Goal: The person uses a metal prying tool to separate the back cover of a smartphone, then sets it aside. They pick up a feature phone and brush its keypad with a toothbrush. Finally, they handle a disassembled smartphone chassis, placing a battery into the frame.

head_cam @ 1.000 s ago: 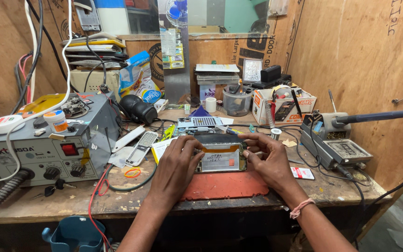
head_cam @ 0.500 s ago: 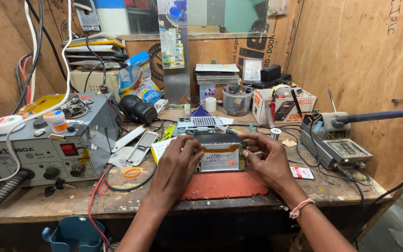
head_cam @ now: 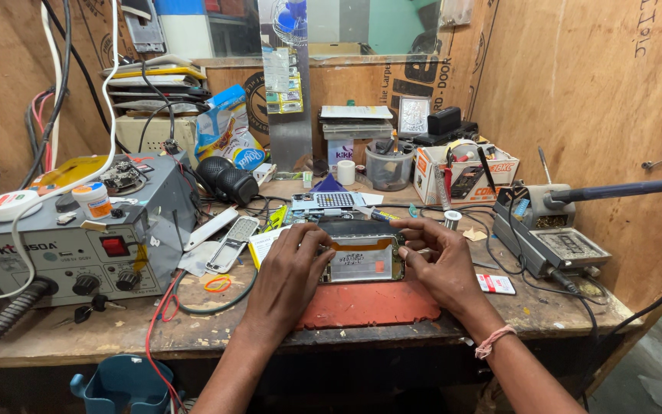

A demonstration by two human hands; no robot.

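Both hands, left hand [head_cam: 289, 268] and right hand [head_cam: 440, 264], stay clamped on the opened phone [head_cam: 362, 257] above the red mat [head_cam: 369, 303]; nothing has visibly shifted.

Can't see the left edge of the opened black phone with the silver inner plate [head_cam: 362, 257], tucked under the left hand [head_cam: 289, 280]. Right edge hidden by the right hand [head_cam: 442, 268]. Tiny parts inside too small to make out. Grey rework station [head_cam: 70, 245] cut off at frame's left edge.

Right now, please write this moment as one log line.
left hand: holds opened phone | right hand: holds phone | under: red mat
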